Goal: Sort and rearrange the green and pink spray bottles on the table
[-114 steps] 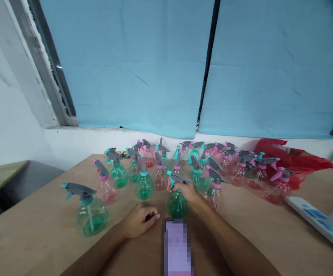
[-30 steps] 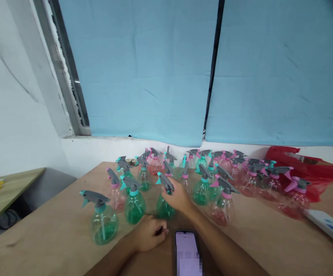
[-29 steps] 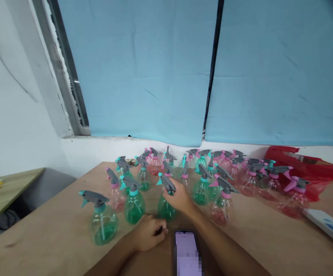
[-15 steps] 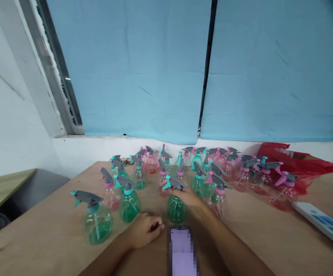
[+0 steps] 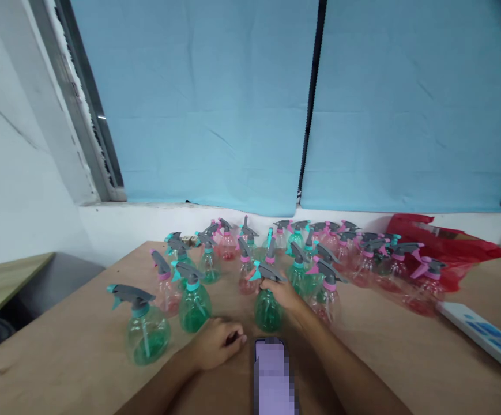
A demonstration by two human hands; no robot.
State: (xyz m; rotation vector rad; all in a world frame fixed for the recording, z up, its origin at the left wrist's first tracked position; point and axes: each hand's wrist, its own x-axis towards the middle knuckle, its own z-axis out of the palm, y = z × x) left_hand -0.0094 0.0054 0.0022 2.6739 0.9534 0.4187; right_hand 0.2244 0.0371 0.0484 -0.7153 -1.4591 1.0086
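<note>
A green spray bottle (image 5: 268,312) with a grey and turquoise trigger head stands upright on the table in front of me. My right hand (image 5: 282,290) is closed around its neck, just under the head. Loosely curled, with nothing seen in it, my left hand (image 5: 221,344) rests on the table. Left of that hand stand two more green spray bottles, a nearer one (image 5: 147,337) and one farther back (image 5: 195,308). A phone (image 5: 272,374) with a blurred-out screen lies below the held bottle. Right of my right hand is a pink spray bottle (image 5: 327,300).
Several more pink and green spray bottles stand in rows towards the wall. At the right are a red plastic bag (image 5: 440,248) and a white box (image 5: 479,331) with blue marks. Blue curtains (image 5: 207,104) hang behind the table (image 5: 77,351).
My right hand and the held green bottle have shifted very slightly to the right. The left hand stays almost where it was.
</note>
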